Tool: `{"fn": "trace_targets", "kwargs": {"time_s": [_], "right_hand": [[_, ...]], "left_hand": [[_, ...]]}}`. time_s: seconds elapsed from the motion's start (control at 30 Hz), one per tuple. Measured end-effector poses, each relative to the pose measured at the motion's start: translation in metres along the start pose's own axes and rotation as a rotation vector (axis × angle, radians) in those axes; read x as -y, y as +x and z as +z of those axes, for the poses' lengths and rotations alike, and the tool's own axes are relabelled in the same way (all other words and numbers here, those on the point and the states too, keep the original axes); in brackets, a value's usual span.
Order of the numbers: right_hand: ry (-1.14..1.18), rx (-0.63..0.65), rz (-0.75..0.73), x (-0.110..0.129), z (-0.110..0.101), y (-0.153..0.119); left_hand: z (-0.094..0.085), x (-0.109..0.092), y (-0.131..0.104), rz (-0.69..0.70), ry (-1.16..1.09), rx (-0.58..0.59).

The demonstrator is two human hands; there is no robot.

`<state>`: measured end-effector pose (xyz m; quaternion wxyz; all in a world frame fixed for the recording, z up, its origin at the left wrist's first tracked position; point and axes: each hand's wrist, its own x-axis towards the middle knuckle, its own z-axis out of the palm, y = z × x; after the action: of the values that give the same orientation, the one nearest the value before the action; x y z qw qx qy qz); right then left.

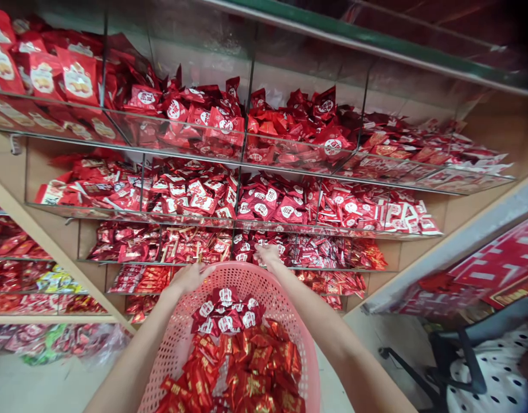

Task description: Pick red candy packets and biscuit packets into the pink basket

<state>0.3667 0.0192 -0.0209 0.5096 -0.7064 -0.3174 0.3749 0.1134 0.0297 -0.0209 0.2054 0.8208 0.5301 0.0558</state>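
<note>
A pink perforated plastic basket (306,338) fills the lower middle of the view. In it lie shiny red-and-gold candy packets (255,384), with dark red packets bearing white labels (227,312) at the far side. My left hand (190,279) is closed at the basket's far left rim. Past the far rim, my right hand (268,256) reaches to a shelf bin of dark red packets (245,250). Its fingers look bent among these packets; whether one is between them is too small to tell.
Tiered shelves with clear dividers (242,166) hold many red packets ahead. More packets (59,281) fill a unit at left, with plastic bags (74,341) beneath. At right stand a black chair frame (464,355) and a white spotted cloth (487,378).
</note>
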Motion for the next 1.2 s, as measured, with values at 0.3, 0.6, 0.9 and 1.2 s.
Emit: {"fn": "trace_targets", "kwargs": {"time_s": [0.3, 0.6, 0.9, 1.2], "right_hand": [[0.136, 0.033, -0.013, 0.012, -0.001, -0.013], [0.198, 0.043, -0.238, 0.019, -0.043, -0.047], [0.227, 0.331, 0.030, -0.050, -0.036, -0.104], [0.105, 0.258, 0.130, -0.075, -0.031, -0.101]], "left_hand": [[0.000, 0.000, 0.001, 0.001, 0.032, 0.004], [-0.001, -0.002, 0.001, 0.002, 0.047, 0.022], [0.003, 0.002, 0.004, 0.012, 0.049, 0.022], [0.002, 0.002, 0.004, 0.002, 0.052, 0.016]]}}
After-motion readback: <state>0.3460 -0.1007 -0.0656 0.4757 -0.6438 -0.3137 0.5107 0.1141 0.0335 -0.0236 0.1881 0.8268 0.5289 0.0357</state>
